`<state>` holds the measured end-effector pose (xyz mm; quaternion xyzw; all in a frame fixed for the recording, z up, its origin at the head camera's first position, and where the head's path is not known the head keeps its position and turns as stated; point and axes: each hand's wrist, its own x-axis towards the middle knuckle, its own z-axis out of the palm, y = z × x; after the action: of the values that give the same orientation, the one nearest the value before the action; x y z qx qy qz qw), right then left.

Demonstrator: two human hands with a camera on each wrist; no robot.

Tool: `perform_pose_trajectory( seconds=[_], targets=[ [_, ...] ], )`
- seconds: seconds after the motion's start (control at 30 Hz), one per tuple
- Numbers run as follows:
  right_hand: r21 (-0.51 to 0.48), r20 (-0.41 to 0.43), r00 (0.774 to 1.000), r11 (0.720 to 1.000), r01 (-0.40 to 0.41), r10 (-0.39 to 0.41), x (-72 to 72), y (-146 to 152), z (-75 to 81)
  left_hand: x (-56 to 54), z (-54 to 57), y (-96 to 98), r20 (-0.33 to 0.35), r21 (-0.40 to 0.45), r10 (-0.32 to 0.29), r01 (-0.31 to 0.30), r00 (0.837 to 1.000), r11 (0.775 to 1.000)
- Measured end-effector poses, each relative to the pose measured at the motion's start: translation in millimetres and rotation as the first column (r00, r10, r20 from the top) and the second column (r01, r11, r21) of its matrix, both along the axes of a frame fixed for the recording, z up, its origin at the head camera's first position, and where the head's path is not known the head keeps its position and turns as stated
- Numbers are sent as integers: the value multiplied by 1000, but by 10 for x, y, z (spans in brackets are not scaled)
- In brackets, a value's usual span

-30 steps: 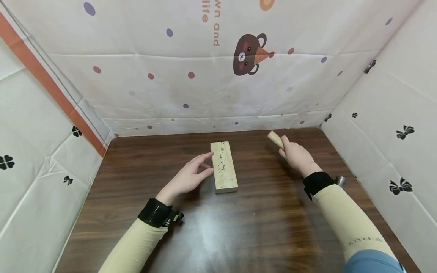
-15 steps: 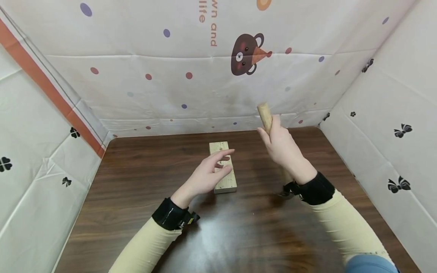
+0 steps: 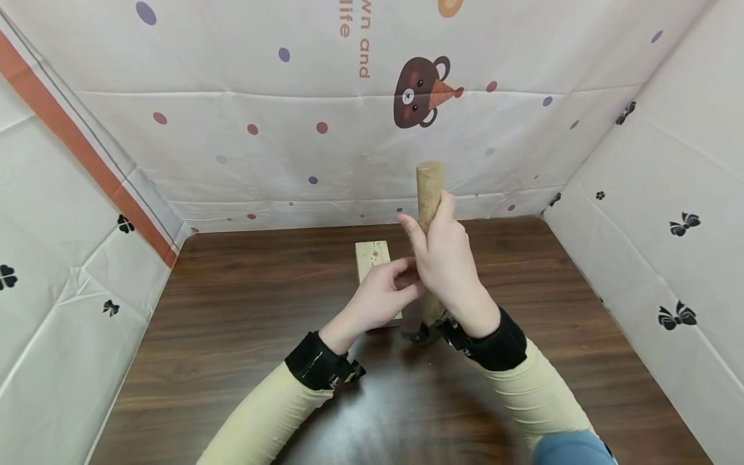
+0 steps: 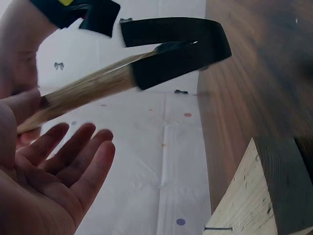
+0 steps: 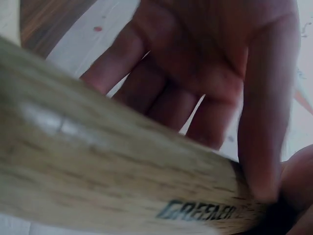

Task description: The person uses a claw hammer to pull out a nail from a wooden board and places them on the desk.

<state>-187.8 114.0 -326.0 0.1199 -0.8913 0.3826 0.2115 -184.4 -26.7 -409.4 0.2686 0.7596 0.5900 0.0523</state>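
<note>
Nearest, the right hand [image 3: 447, 258] grips a hammer [image 3: 428, 194] by its handle, head down. Just left, the left hand [image 3: 380, 297] lies with fingers relaxed and apart, over a block [image 3: 372, 253] beyond it on the table [image 3: 232, 310].

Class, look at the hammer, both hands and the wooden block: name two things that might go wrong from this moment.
1. The right hand holds the hammer upside down, head low beside the left hand; a slip might strike its open fingers.
2. A nail juts from the wooden block near that hand and may scratch it.
</note>
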Motion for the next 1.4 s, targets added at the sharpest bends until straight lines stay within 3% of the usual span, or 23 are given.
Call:
perform_pose_trajectory(
  seconds=[0.17,0.4,0.57,0.63,0.7,0.8,0.93,1.03,1.13,1.2,1.4],
  targets=[
    [-25,-26,999,999,-20,20,41,-118,4,57,4,-7,13,60,4,-4,1000,998],
    [-36,-74,997,999,-13,10,59,-162,2,133,-22,-3,-114,-5,119,-120,986,993],
    [-97,-1,990,985,-142,143,64,-50,54,136,-44,-44,-127,-13,132,-135,983,991],
    [-184,34,967,953,-242,252,48,48,88,126,-38,-77,-96,8,107,-106,990,994],
    [-287,48,932,898,-332,360,31,171,132,116,-24,-115,-60,39,76,-74,995,997],
    [-447,-2,872,780,-438,489,6,378,198,105,22,-173,-20,87,23,-21,1000,996],
    [-543,-51,808,663,-515,586,14,615,290,116,94,-235,-10,100,-47,48,999,994],
    [-549,-34,766,629,-551,642,34,702,317,131,115,-255,2,110,-114,113,994,987],
    [-544,-10,738,616,-570,675,72,681,288,141,108,-261,17,131,-171,168,985,977],
    [-551,-2,742,619,-560,670,114,618,248,143,92,-259,28,152,-205,199,978,968],
    [-595,-18,812,646,-478,583,268,365,124,120,38,-198,32,240,-326,309,945,920]
  ],
)
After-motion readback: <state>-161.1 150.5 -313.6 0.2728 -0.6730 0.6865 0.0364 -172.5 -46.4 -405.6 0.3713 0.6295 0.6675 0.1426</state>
